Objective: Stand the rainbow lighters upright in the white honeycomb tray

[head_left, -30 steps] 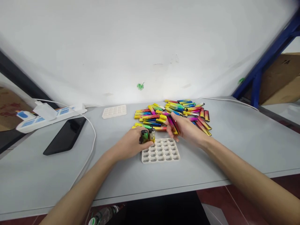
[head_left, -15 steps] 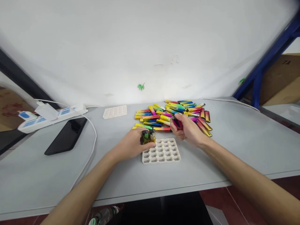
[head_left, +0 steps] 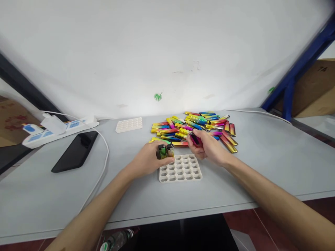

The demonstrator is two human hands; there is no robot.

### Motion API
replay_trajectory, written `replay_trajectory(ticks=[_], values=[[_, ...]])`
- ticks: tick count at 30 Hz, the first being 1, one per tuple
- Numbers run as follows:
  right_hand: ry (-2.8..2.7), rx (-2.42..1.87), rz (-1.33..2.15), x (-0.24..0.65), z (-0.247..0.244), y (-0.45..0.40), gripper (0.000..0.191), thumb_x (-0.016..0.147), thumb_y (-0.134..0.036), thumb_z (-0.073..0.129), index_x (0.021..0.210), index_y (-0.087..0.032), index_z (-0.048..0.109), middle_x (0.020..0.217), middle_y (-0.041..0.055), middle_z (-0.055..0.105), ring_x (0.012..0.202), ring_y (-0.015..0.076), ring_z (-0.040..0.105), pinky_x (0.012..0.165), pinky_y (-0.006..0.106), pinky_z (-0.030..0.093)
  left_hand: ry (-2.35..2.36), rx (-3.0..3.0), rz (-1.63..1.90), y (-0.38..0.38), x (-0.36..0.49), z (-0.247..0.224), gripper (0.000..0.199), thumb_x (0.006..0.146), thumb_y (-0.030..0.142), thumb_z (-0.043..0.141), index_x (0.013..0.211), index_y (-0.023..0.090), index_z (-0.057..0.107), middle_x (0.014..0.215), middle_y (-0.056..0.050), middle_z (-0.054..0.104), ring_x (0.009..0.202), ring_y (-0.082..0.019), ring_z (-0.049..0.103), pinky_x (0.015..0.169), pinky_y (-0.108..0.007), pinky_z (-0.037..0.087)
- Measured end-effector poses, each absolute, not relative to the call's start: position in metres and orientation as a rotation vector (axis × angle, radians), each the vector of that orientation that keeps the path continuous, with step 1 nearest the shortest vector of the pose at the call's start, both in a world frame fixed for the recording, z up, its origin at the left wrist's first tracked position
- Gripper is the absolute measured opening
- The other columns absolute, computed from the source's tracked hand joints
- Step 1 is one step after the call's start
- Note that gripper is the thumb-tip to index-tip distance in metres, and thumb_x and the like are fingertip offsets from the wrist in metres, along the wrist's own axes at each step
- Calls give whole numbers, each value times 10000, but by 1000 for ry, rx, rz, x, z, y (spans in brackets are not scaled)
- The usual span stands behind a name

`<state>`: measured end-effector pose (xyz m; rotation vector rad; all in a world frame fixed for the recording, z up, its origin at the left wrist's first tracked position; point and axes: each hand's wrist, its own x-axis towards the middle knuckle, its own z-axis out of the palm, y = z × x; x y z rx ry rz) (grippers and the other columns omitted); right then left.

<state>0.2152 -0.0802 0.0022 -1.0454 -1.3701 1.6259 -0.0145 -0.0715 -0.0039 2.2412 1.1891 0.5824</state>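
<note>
My left hand [head_left: 147,159] is closed round upright lighters at the back left of a white tray with oval holes [head_left: 180,173]. A green lighter [head_left: 162,152] and a gold one [head_left: 170,151] show beside the thumb; the fingers hide whatever else is there. To the right, my right hand [head_left: 208,148] grips a dark pink lighter [head_left: 195,139], held just above the table and clear of the tray. Behind both hands lies a loose pile of shiny, many-coloured lighters [head_left: 196,120]. The front holes of the tray hold nothing.
A second white tray [head_left: 129,124] lies near the wall. On the left are a black phone [head_left: 74,152], a white power strip [head_left: 62,131] with plugs in it, and a white cable [head_left: 106,153] running to the table's front edge. A blue frame [head_left: 289,94] stands at the right.
My right hand has shifted slightly left and down with the pink lighter, which is now turned a little. My left hand keeps its place on the upright lighters.
</note>
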Motion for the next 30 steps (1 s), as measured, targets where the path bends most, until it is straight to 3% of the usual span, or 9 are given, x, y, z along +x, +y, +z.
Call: replay_trajectory(ticks=[4,10,15,18,21,25,30], values=[[-1351,-1044,1616,214,2,-79,503,926,-618,363,665,-201,466,514,-74,194,464,81,110,444,247,111,1191,2223,576,-71,-15,-7,271,796,460,676,878,204,642,795,11,665,710,-157,587,639,-275,439],[-1424,-1020,1616,217,1,-82,401,966,-490,327,721,-208,473,540,-60,254,466,90,150,441,249,141,1211,2230,563,-71,-14,-6,282,789,473,680,889,212,641,798,22,659,715,-157,584,647,-276,439],[-1450,-1056,1480,213,-2,-81,451,967,-556,298,765,-209,502,547,-68,234,465,95,155,445,253,157,1196,2236,587,-72,-14,-6,268,799,443,678,944,219,655,809,23,659,731,-157,584,668,-275,444],[-1544,-1016,1352,211,0,-80,490,983,-550,253,779,-201,530,602,-37,376,508,110,324,499,263,287,1198,2233,593,-72,-14,-6,281,792,436,687,973,223,656,830,24,666,745,-160,586,680,-277,447],[-1744,-1048,1162,210,5,-83,397,971,-489,397,772,-191,568,736,-1,528,656,131,468,631,283,378,1179,2231,599,-72,-13,-5,258,796,415,682,964,222,648,835,27,666,754,-160,591,683,-272,448],[-1916,-1023,978,209,8,-85,298,900,-449,577,751,-195,626,756,2,533,733,148,484,685,295,395,1177,2222,596,-73,-12,-5,219,797,390,674,915,209,635,831,22,662,749,-162,592,673,-270,446],[-1886,-983,942,207,3,-83,231,862,-410,638,762,-202,650,798,10,547,759,153,490,678,305,413,1167,2196,612,-74,-12,-5,244,791,399,686,953,223,637,853,31,670,769,-160,595,694,-272,450]])
